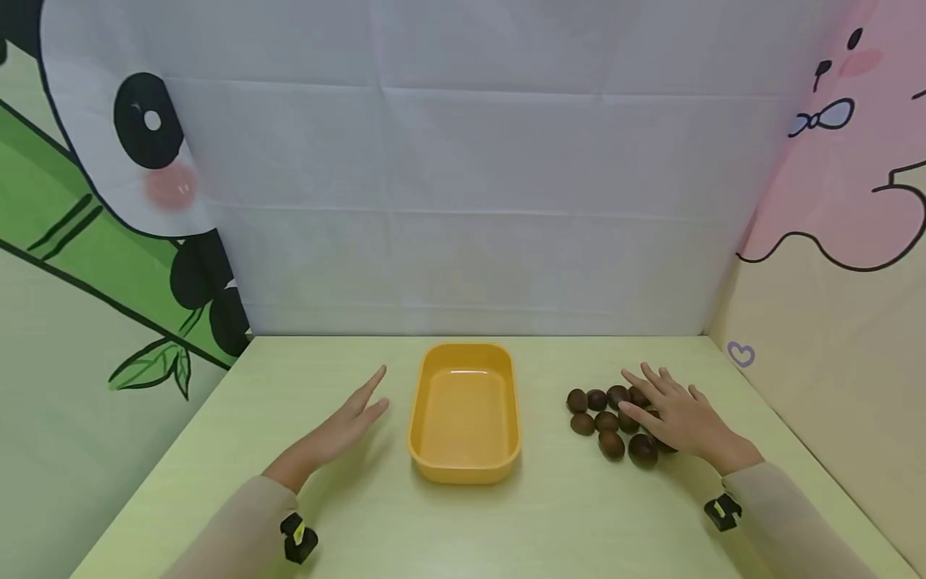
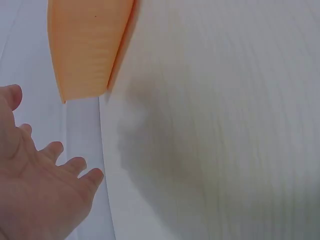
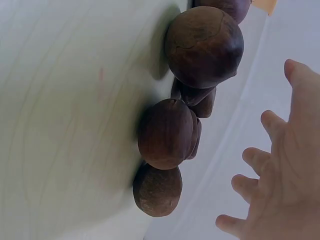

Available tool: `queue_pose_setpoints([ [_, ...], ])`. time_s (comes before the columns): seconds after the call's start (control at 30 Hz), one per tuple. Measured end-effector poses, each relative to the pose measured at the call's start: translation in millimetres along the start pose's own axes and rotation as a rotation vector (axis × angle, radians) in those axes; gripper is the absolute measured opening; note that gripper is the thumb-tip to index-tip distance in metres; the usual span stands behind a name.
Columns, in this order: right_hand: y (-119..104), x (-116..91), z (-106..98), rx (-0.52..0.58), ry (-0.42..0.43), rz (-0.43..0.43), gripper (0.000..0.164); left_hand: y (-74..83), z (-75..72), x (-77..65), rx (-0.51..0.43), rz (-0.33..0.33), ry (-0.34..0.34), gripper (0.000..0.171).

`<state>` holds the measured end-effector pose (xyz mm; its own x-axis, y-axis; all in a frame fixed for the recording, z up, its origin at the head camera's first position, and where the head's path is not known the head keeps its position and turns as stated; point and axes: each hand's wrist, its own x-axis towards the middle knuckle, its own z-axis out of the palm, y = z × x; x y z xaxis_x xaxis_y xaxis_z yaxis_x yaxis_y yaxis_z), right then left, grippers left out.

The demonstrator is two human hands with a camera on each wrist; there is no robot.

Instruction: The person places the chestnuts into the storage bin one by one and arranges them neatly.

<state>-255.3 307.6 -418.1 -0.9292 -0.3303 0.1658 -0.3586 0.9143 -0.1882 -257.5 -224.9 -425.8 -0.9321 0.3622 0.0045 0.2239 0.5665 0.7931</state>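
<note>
A cluster of brown chestnuts (image 1: 606, 421) lies on the right half of the table. Over its right side my right hand (image 1: 680, 418) hovers with fingers spread, holding nothing and covering some of them. In the right wrist view several chestnuts (image 3: 167, 132) lie beside the spread right hand (image 3: 285, 160), apart from its fingers. A yellow rectangular tray (image 1: 465, 474) stands in the middle with nothing inside. To its left is my left hand (image 1: 340, 430), fingers straight, thumb apart, touching nothing. The left wrist view shows that hand (image 2: 45, 185) below the tray's outer wall (image 2: 87, 55).
The pale table (image 1: 463, 535) ends at a white cloth backdrop (image 1: 463, 209). A panda-printed panel (image 1: 108, 265) borders it on the left, and a pink-and-cream cartoon panel (image 1: 832, 338) on the right. Each wrist carries a small black device (image 1: 298, 537).
</note>
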Motion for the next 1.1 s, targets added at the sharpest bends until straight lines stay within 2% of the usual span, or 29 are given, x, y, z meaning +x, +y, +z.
queue_pose_setpoints([
  [0.17,-1.7,-0.5,1.3,0.007,-0.006,-0.006,0.066,3.4,6.0,4.4,-0.147,-0.061,-0.06,0.073],
  [0.5,-2.4,-2.1,0.8,0.034,-0.012,0.0,0.065,9.4,24.1,16.1,-0.256,-0.088,-0.118,0.062],
  [0.7,-1.7,-3.2,2.8,0.037,-0.006,-0.002,0.065,6.7,33.1,23.7,-0.378,-0.1,-0.16,0.058],
  [0.87,-2.4,0.3,4.3,0.049,0.014,-0.02,0.063,5.5,37.3,28.5,-0.48,-0.121,-0.14,0.056],
  [1.1,-8.1,13.5,3.7,0.082,-0.008,-0.066,0.06,3.2,37.6,30.7,-0.519,-0.128,-0.14,0.058],
])
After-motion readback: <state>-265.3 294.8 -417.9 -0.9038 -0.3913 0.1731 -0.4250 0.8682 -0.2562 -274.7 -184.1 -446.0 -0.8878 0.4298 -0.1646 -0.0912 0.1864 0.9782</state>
